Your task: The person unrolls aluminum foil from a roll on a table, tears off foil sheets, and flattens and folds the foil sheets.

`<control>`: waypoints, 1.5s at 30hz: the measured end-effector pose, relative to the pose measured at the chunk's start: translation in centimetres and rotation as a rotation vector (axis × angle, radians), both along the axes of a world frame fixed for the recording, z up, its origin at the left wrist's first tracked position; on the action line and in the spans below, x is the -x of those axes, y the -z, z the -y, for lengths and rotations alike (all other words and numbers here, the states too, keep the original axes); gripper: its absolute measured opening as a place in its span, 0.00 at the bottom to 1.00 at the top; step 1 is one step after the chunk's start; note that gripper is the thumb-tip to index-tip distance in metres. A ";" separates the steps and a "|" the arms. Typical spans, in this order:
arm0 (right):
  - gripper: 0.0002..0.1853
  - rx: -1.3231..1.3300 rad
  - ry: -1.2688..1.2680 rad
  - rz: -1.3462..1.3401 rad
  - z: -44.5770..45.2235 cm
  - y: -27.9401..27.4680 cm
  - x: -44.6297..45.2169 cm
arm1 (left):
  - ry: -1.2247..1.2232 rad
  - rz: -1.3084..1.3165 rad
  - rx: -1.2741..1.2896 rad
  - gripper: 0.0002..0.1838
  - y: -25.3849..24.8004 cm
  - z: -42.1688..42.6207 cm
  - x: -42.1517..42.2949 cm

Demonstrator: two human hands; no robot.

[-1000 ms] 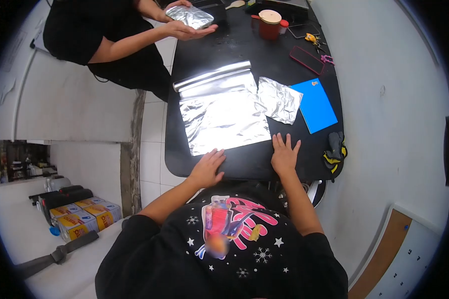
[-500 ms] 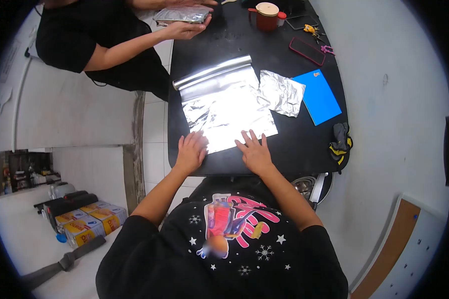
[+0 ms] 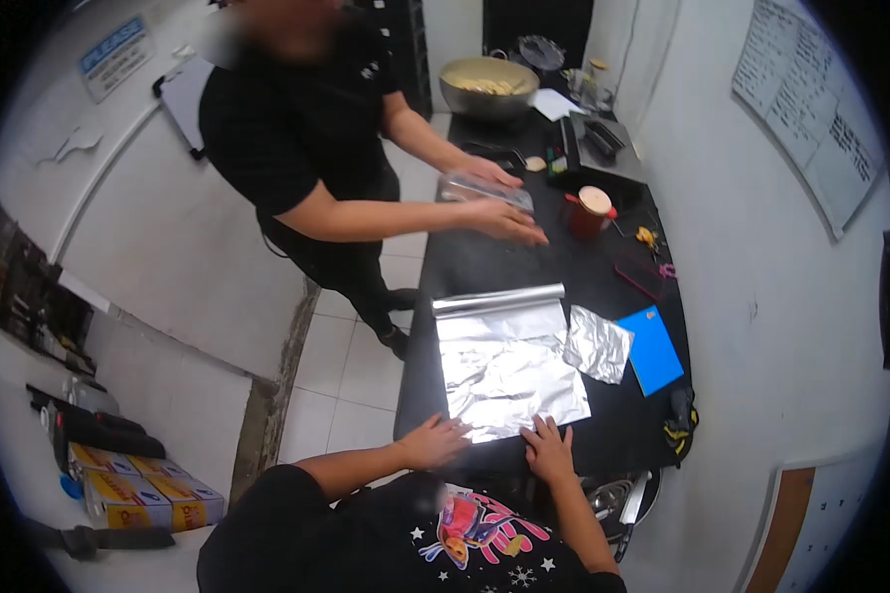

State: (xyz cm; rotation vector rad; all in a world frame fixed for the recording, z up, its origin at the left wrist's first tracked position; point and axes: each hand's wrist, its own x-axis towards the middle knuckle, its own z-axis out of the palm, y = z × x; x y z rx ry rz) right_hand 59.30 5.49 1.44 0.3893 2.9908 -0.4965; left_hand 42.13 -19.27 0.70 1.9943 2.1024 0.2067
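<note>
A sheet of aluminium foil (image 3: 509, 376) lies spread on the black table (image 3: 485, 259), still joined to its foil roll (image 3: 499, 299) along the far edge. My left hand (image 3: 433, 442) rests at the sheet's near left corner, fingers spread and holding nothing. At the near right edge lies my right hand (image 3: 548, 448), also open, its fingertips on or beside the foil. A smaller crumpled foil piece (image 3: 599, 344) sits right of the sheet, touching a blue folder (image 3: 651, 351). Across the table another person holds a foil-covered tray (image 3: 487, 191) between two hands.
A red mug (image 3: 589, 213) with a pale lid, a red-framed phone (image 3: 640, 278) and gloves (image 3: 679, 423) are along the right side. A large bowl (image 3: 489, 89) of pale food stands at the far end. The person (image 3: 307, 128) stands at the left.
The view has tilted up, showing the table's far end. My hands have moved closer together along the foil's near edge. The other person's hands have shifted around the tray.
</note>
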 end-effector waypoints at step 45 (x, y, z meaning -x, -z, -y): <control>0.21 0.124 0.153 0.104 1.8 -0.3 -1.9 | 0.193 -0.101 0.108 0.27 -0.2 -0.3 0.8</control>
